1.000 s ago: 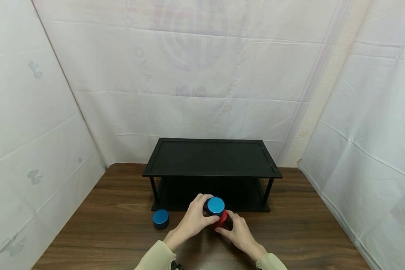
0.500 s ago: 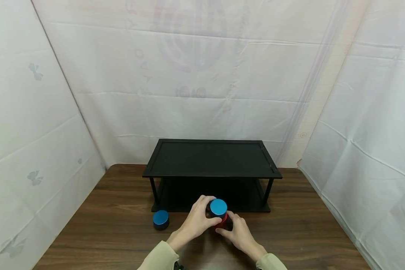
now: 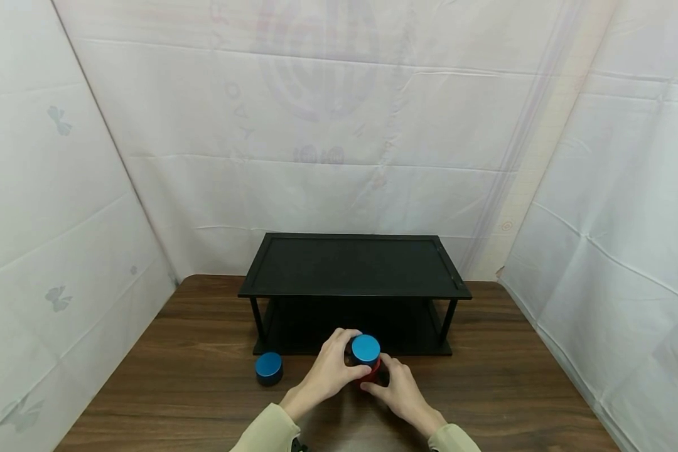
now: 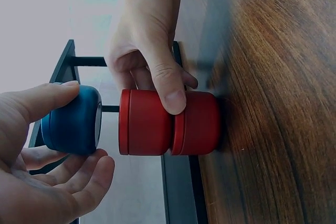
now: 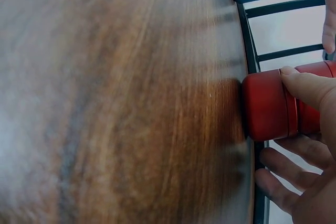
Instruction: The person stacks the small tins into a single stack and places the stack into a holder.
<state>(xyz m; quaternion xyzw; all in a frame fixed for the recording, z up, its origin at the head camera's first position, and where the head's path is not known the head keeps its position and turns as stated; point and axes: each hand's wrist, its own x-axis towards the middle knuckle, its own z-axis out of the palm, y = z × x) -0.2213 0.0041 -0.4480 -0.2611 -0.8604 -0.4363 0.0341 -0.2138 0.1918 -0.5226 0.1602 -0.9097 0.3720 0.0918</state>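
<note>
My left hand (image 3: pixel 329 371) pinches a small blue round tin (image 4: pixel 73 120) between thumb and fingers. That tin hovers above a red round tin (image 4: pixel 146 123), with a gap between them in the left wrist view. A second red tin (image 4: pixel 199 124) stands under the first, upright on the table, so the two form a stack. Around the stack curls my right hand (image 3: pixel 400 390), its thumb lying across the seam where the red tins meet. From the head, the held blue tin covers much of the red stack.
Another blue tin (image 3: pixel 269 368) sits on the wooden table (image 3: pixel 175 383), left of my hands. Just behind the stack stands a black two-tier shelf (image 3: pixel 353 263). White cloth (image 3: pixel 339 194) hangs at the back and both sides.
My left hand has shifted the blue tin slightly right and toward me, over the red stack, then stayed nearly still. My right hand keeps its place on the red tins.
</note>
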